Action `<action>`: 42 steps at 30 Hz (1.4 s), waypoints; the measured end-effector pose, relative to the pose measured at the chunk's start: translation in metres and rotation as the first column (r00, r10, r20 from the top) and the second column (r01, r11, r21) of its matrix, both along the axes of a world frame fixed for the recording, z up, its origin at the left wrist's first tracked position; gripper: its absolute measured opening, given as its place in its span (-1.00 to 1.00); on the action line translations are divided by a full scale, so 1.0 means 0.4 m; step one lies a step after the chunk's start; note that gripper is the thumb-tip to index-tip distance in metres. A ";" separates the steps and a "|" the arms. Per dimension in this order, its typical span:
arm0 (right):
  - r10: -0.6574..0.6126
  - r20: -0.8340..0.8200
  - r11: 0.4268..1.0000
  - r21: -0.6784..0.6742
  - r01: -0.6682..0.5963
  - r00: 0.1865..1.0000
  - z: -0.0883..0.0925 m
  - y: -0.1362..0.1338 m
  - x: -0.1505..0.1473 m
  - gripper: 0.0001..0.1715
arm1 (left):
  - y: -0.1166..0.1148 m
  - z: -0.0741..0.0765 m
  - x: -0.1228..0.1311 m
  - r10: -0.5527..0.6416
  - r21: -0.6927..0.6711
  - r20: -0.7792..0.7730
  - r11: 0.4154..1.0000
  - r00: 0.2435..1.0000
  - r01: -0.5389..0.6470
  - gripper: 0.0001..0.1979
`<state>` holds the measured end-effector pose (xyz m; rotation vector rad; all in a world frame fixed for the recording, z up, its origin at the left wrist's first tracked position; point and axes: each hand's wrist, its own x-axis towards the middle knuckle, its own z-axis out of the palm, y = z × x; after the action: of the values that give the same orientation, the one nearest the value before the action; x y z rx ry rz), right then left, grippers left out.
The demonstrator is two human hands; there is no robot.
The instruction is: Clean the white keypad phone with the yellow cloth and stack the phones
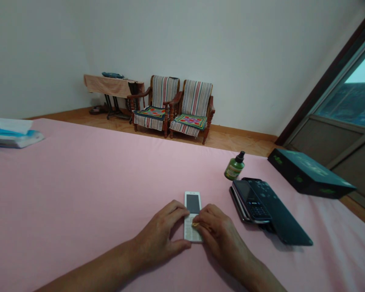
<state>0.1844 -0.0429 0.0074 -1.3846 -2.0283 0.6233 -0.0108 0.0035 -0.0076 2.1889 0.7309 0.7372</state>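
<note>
A white keypad mobile phone [192, 202] lies flat on the pink cloth, its dark screen at the far end. My left hand [159, 231] steadies it, the fingers at its left edge and the thumb by its near left corner. Over the keypad, my right hand [220, 231] is closed in a pinch on a small yellowish-brown piece [195, 224], which touches the keys. Most of that piece is hidden by the fingers, so I cannot tell its kind.
Several dark phones [252, 202] are stacked by a dark flat panel [280, 215] at right. Behind them stand a green spray bottle [234, 167] and a black box [310, 172]. A tissue pack [15, 138] lies far left. Two chairs [190, 107] stand beyond the pink-covered surface [88, 182].
</note>
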 end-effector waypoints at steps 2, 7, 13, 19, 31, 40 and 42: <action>-0.005 -0.021 1.000 0.017 0.006 1.000 -0.009 0.001 -0.009 -0.81 | -0.001 0.002 0.000 0.003 -0.010 -0.005 1.000 1.000 -0.003 -0.48; -0.035 0.118 0.999 0.016 0.034 0.992 -0.020 0.011 -0.033 -0.76 | -0.003 0.010 0.003 -0.005 -0.044 -0.019 0.999 1.000 0.004 -0.58; -0.090 0.325 0.991 0.120 0.053 0.941 -0.018 0.016 -0.046 -0.80 | -0.001 0.010 0.004 -0.004 -0.054 0.007 0.999 1.000 0.004 -0.48; -0.081 0.349 0.994 0.102 0.049 0.933 -0.016 0.015 -0.050 -0.85 | -0.001 0.012 0.005 -0.003 -0.066 0.018 0.998 1.000 0.004 -0.48; -0.060 0.089 0.998 0.001 0.061 0.994 0.002 -0.002 -0.001 -0.78 | 0.002 0.001 0.004 0.017 -0.047 -0.007 0.999 1.000 -0.017 -0.52; -0.085 0.184 0.996 0.043 0.078 0.979 -0.016 0.003 0.003 -0.79 | 0.000 0.004 0.002 0.005 -0.048 -0.010 0.999 1.000 -0.006 -0.56; -0.087 0.208 0.995 0.057 0.077 0.974 -0.016 0.004 -0.014 -0.79 | 0.002 0.004 0.003 0.003 -0.046 -0.013 0.999 1.000 -0.003 -0.58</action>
<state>0.1787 -0.0411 0.0008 -1.5526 -2.1214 0.4027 -0.0097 0.0044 -0.0060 2.1532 0.7510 0.7014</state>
